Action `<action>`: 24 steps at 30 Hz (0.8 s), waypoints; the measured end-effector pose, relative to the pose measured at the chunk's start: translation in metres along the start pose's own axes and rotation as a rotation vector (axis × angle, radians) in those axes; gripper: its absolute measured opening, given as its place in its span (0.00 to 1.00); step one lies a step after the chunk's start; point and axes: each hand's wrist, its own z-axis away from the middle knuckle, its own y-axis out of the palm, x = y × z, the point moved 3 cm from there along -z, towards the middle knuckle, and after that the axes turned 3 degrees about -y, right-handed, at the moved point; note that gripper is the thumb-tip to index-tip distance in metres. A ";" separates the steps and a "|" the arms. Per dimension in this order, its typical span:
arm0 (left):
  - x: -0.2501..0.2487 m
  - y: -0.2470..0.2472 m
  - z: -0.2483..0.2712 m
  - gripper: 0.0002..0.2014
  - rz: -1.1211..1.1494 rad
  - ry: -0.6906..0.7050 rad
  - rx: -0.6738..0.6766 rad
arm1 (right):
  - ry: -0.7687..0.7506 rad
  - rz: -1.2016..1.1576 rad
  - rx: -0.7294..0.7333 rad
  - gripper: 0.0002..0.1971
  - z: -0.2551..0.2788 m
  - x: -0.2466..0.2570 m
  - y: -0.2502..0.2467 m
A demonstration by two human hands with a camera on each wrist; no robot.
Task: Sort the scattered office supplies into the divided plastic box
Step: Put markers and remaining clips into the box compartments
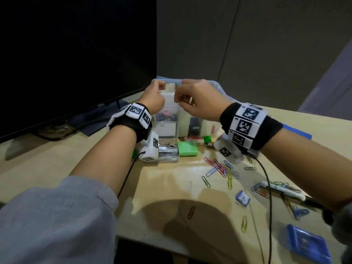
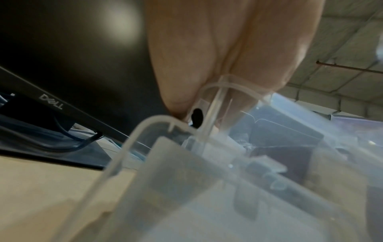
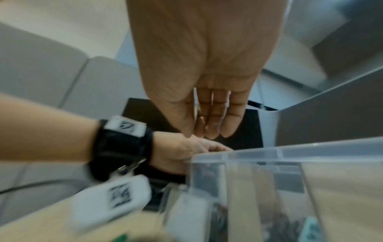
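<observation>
From the head view both hands are raised over the divided plastic box (image 1: 167,119), which stands at the back of the desk (image 1: 163,178) beside the monitor (image 1: 76,54); the left hand (image 1: 154,96) is curled at the box's far left edge and the right hand (image 1: 198,100) is curled just beside it, and they seem to share one small clear piece, though this view does not settle what it is; one compartment already holds coloured clips, while loose paper clips (image 1: 221,168), a green eraser (image 1: 187,148), a pen (image 1: 282,189) and a blue case (image 1: 308,244) lie scattered nearer the person, so the sorting looks only partly done. From the left wrist view the left-hand fingers (image 2: 176,78) pinch a thin clear plastic piece (image 2: 215,98), perhaps a divider, upright at the box's corner rim (image 2: 132,144); a small dark spot sits just below the fingertips, too blurred to name. From the right wrist view the right-hand fingers (image 3: 215,114) hang fairly straight with the thumb drawn in toward them just above the box's rim (image 3: 290,150); whether they nip anything I cannot tell from here. To do this step well, I judge the piece should be kept upright and square to the walls, lowered evenly from both ends and eased rather than forced; thin plastic will likely flex or jam if tilted.
</observation>
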 end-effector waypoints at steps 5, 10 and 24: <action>-0.001 0.000 0.000 0.26 -0.042 -0.006 -0.022 | -0.225 0.019 0.451 0.07 0.073 0.042 0.014; -0.001 0.002 -0.002 0.25 -0.059 -0.018 -0.043 | -0.385 0.025 0.844 0.26 0.140 0.086 0.031; -0.003 0.003 0.000 0.24 -0.082 -0.017 -0.050 | -0.177 0.163 1.261 0.31 0.162 0.071 0.033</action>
